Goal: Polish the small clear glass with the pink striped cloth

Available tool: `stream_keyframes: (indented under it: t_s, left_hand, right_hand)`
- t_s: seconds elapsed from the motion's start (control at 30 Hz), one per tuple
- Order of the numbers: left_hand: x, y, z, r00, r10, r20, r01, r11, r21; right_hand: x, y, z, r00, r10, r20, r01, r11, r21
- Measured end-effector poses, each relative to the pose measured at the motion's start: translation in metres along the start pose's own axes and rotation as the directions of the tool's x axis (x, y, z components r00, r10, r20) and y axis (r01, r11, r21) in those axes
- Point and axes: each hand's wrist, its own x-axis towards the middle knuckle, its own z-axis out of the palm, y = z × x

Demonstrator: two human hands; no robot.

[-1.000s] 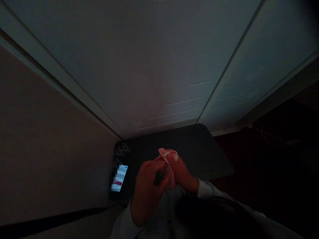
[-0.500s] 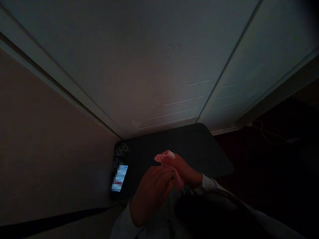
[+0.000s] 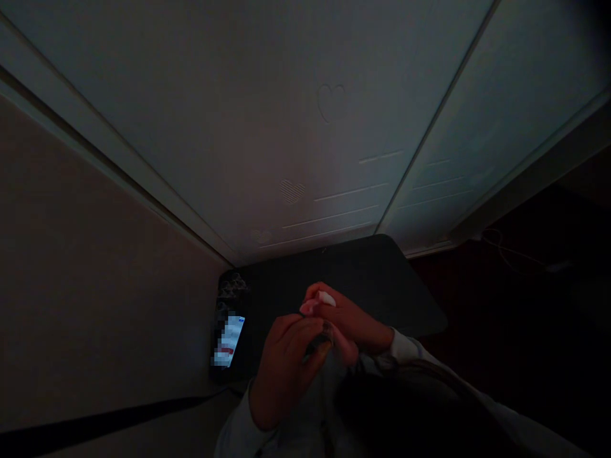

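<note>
In dim light a small pink and white cloth-like piece [image 3: 327, 298] shows between the fingers of my right hand [image 3: 356, 320], which is closed on it. My left hand [image 3: 289, 362] is just to the left and nearer to me, its thumb and fingers pinched together at the lower part of the pink piece. Something small and dark shows at those left fingertips, too dim to name. Both hands are above the near part of a dark table [image 3: 382, 273].
A lit phone [image 3: 231, 340] lies at the table's left side, with a dark patterned item [image 3: 233, 286] behind it. Pale panels with raised hearts [image 3: 330, 103] rise behind the table. A white cable [image 3: 515, 254] lies at the right. A dark strap [image 3: 109, 416] crosses the lower left.
My right hand's fingers have curled further over the pink piece, hiding more of it. My left hand has shifted slightly left, and a gap now shows between its thumb and fingers.
</note>
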Motion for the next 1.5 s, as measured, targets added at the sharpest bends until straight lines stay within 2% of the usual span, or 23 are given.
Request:
stream_keyframes:
  t_s: [0.1, 0.2, 0.33, 0.43, 0.53, 0.63, 0.73, 0.83, 0.9, 1.03, 1.23, 1.3, 1.5]
  left_hand:
    - [0.001, 0.0, 0.0, 1.0, -0.026, -0.007, 0.026, 0.999, -0.033]
    - [0.003, 0.001, -0.001, 0.996, -0.052, -0.066, 0.047, 0.996, -0.073]
    - [0.002, 0.001, -0.002, 0.977, -0.191, -0.094, 0.174, 0.971, -0.164]
    - [-0.004, -0.003, 0.0, 0.93, -0.362, -0.069, 0.325, 0.895, -0.305]
    - [-0.009, -0.009, 0.0, 0.865, -0.501, -0.014, 0.435, 0.764, -0.477]
    - [-0.01, -0.013, 0.0, 0.835, -0.545, 0.08, 0.49, 0.668, -0.561]
    - [-0.008, -0.014, 0.001, 0.827, -0.545, 0.137, 0.51, 0.628, -0.588]
    - [-0.007, -0.014, 0.003, 0.813, -0.559, 0.161, 0.53, 0.598, -0.601]
    - [-0.006, -0.014, 0.005, 0.801, -0.578, 0.155, 0.543, 0.593, -0.595]
    - [-0.006, -0.014, 0.006, 0.785, -0.609, 0.112, 0.556, 0.615, -0.56]
    - [-0.005, -0.008, 0.006, 0.773, -0.63, 0.081, 0.573, 0.637, -0.516]
    - [-0.004, -0.007, 0.006, 0.781, -0.622, 0.055, 0.558, 0.657, -0.506]
    - [-0.001, -0.011, 0.006, 0.844, -0.536, 0.028, 0.491, 0.751, -0.441]
  right_hand:
    - [-0.001, 0.0, 0.0, 0.999, -0.018, 0.047, 0.015, 0.997, 0.07]
    - [-0.001, 0.002, 0.0, 0.997, -0.04, 0.07, 0.033, 0.995, 0.098]
    - [-0.001, 0.004, -0.002, 0.993, -0.067, 0.092, 0.071, 0.997, -0.038]
    - [-0.005, 0.001, -0.006, 0.981, -0.012, 0.195, 0.02, 0.999, -0.039]
    - [-0.01, -0.006, -0.011, 0.926, 0.053, 0.375, -0.05, 0.999, -0.017]
    - [-0.013, -0.016, -0.012, 0.904, 0.125, 0.409, -0.035, 0.975, -0.221]
    - [-0.011, -0.021, -0.009, 0.905, 0.185, 0.383, 0.019, 0.882, -0.472]
    - [-0.008, -0.019, -0.005, 0.879, 0.177, 0.442, 0.109, 0.828, -0.549]
    - [-0.006, -0.014, -0.004, 0.876, 0.125, 0.465, 0.17, 0.824, -0.541]
    - [-0.005, -0.005, -0.005, 0.909, 0.038, 0.416, 0.243, 0.762, -0.6]
    - [-0.005, -0.007, -0.002, 0.928, 0.083, 0.362, 0.213, 0.681, -0.701]
    - [-0.006, -0.008, 0.0, 0.939, 0.079, 0.334, 0.202, 0.66, -0.723]
    - [-0.008, -0.006, 0.005, 0.966, 0.005, 0.26, 0.197, 0.64, -0.743]
